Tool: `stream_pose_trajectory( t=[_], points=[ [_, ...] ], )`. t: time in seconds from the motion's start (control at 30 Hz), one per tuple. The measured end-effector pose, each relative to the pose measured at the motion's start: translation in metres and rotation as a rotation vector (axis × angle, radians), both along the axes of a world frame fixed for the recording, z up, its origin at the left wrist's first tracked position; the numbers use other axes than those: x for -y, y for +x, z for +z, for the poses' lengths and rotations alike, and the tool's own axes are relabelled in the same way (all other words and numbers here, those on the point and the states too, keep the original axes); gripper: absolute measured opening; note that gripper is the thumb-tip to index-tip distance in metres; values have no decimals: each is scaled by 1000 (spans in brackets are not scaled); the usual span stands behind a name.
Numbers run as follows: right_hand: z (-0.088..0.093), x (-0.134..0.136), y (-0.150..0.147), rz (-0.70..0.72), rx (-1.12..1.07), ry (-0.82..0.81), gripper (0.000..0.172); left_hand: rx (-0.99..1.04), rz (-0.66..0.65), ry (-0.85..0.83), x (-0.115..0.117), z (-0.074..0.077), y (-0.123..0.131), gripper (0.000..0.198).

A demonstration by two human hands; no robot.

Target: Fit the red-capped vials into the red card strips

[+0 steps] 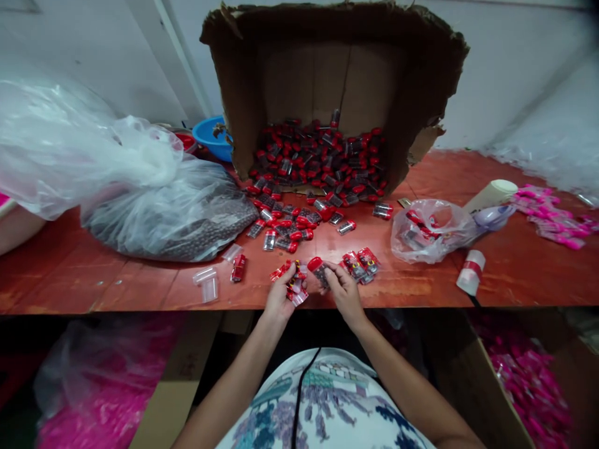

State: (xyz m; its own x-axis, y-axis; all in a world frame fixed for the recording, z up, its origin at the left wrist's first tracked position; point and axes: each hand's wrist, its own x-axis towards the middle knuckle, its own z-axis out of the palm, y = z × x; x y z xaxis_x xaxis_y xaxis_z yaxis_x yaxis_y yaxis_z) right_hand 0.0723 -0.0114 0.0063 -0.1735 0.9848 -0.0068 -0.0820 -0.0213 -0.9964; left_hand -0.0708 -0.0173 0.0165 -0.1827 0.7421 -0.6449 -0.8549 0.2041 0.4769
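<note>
The right hand's [347, 298] fingers are pinched round a small clear container with a rounded red cap and dark contents [319, 272], held just above the desk's near edge. The left hand's [279, 298] fingers are closed on a bunch of red printed plastic pieces [296, 288], close beside it.

Red-and-black printed packs [367, 260] lie just beyond the right hand. The desk [412, 290] has a reddish-brown, scuffed surface. Farther back, a torn brown cardboard box [241, 106] lies open toward the person, spilling more red-capped containers [299, 221]. Left of it sits a knotted clear plastic bag of dark beads [182, 218]; behind that, a bright blue plastic basin [213, 138]. A pale wall [93, 56] closes off the room.

The left hand's fingertips are partly covered by the bunch, whose pieces cannot be counted. The bag hides part of the basin. Below the desk, bright pink items [528, 386] in a box are dim and blurred, and a pale tub [19, 226] is cut off at the left edge.
</note>
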Motion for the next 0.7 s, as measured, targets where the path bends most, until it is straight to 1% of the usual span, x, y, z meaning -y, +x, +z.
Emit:
stream_pose_trajectory(
  t=[0.13, 0.27, 0.5, 0.6, 0.7],
  points=[
    [-5, -1, 3, 6, 43, 15, 35, -22, -9, -30, 1, -1, 4, 6],
    [-10, 1, 4, 5, 46, -8, 37, -33, 4, -33, 1, 2, 3, 7],
    [-2, 3, 5, -66, 52, -23, 36, -39, 2, -37, 0, 3, 6, 6],
    [0, 2, 5, -69, 54, -18, 36, -35, 0, -36, 1, 1, 7, 6],
    [-2, 3, 6, -66, 47, -20, 38, -23, 3, -25, 0, 0, 6, 6]
  ],
)
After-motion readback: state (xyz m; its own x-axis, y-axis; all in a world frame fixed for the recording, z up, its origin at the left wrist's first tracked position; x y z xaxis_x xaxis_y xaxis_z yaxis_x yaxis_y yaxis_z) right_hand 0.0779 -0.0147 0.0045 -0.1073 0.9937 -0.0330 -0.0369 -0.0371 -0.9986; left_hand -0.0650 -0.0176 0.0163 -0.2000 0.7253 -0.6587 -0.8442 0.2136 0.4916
